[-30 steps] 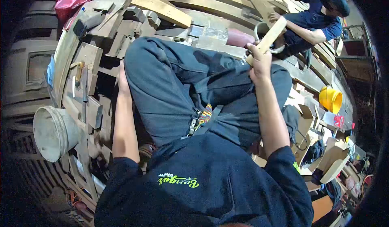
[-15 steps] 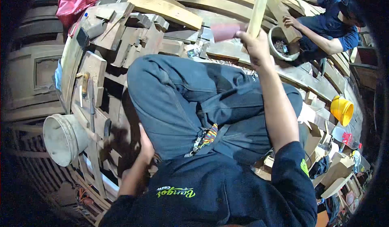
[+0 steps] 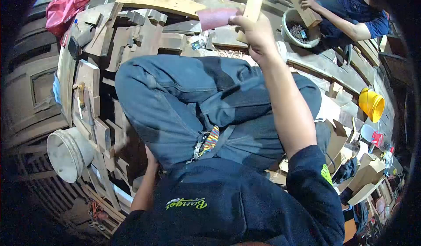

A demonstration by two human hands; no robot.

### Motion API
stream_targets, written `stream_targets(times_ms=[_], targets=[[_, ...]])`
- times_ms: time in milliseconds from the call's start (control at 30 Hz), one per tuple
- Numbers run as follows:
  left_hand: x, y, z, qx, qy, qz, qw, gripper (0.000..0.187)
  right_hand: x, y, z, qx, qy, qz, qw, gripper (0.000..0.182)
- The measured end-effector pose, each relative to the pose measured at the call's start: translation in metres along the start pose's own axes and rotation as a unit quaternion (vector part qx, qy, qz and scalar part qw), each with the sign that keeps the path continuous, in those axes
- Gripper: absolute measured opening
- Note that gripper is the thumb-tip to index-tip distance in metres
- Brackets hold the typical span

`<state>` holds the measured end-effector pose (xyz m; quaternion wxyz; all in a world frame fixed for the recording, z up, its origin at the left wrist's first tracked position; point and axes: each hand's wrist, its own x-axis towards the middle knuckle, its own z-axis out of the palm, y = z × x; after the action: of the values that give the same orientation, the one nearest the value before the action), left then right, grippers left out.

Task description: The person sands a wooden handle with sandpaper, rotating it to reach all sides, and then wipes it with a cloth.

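Note:
My right hand is raised past my crossed legs, its fingers wrapped round a pale wooden strip. A reddish piece of sandpaper sticks out to the left from the same grip, by the thumb. The strip's upper end runs out of view at the top edge. Low on the left, my left hand rests beside my left thigh. Its fingers are mostly hidden behind the trouser leg, so what it touches does not show.
Another person's hand rests on a wooden board over a bucket at upper right. Left are a chisel, a white bucket and a pink bag. A yellow pail lies right among wood pieces.
The whole view has shifted a little. My right hand has moved up and left with the strip and sandpaper. My left hand is now more hidden behind my thigh.

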<state>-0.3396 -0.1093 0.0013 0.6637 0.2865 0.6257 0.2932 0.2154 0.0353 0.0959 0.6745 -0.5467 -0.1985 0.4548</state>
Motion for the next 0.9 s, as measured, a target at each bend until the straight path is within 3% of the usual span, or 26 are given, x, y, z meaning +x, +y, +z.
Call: stream_targets(times_ms=[267,367,400,433,500,533,633,667,700,767,800,900], targets=[[-0.029,0.036,0.051,0.029,0.108,-0.064,0.992,0.066,-0.001,0.002,-0.005,0.0,-0.002,-0.03,1.0,0.02],[-0.043,0.06,0.086,0.023,0.154,-0.068,0.986,0.063,0.019,0.02,-0.013,-0.004,-0.014,0.007,1.0,0.018],[-0.042,0.065,0.089,0.018,0.115,-0.033,0.993,0.06,0.014,0.016,-0.004,0.042,0.027,-0.043,0.998,0.012],[-0.038,0.065,0.084,0.017,0.122,-0.032,0.992,0.06,0.017,0.018,-0.005,0.017,0.019,-0.047,0.999,0.012],[-0.026,0.066,0.074,0.079,0.081,0.061,0.992,0.063,0.015,0.013,-0.005,0.014,0.016,-0.022,1.0,0.011],[-0.049,0.094,0.127,0.038,0.128,0.017,0.991,0.069,0.016,0.013,-0.005,0.01,0.015,-0.026,1.0,0.011],[-0.059,0.118,0.165,-0.007,0.173,0.024,0.985,0.072,0.013,0.012,-0.006,0.004,0.012,-0.026,1.0,0.011],[-0.061,0.122,0.171,0.062,0.176,0.063,0.98,0.076,0.013,0.012,-0.006,0.002,0.013,-0.027,1.0,0.011],[-0.054,0.119,0.164,0.06,0.175,0.061,0.981,0.076,0.014,0.013,-0.006,0.014,0.002,-0.041,0.999,0.012],[-0.026,0.118,0.141,0.085,0.118,0.172,0.974,0.079,0.017,0.014,-0.008,0.022,-0.008,-0.055,0.998,0.014],[-0.013,0.125,0.137,0.081,0.116,0.171,0.975,0.079,0.019,0.015,-0.009,0.021,-0.011,-0.062,0.998,0.017],[0.008,0.144,0.14,0.159,0.121,0.229,0.953,0.065,0.014,0.013,-0.004,0.043,-0.02,-0.077,0.996,0.02]])
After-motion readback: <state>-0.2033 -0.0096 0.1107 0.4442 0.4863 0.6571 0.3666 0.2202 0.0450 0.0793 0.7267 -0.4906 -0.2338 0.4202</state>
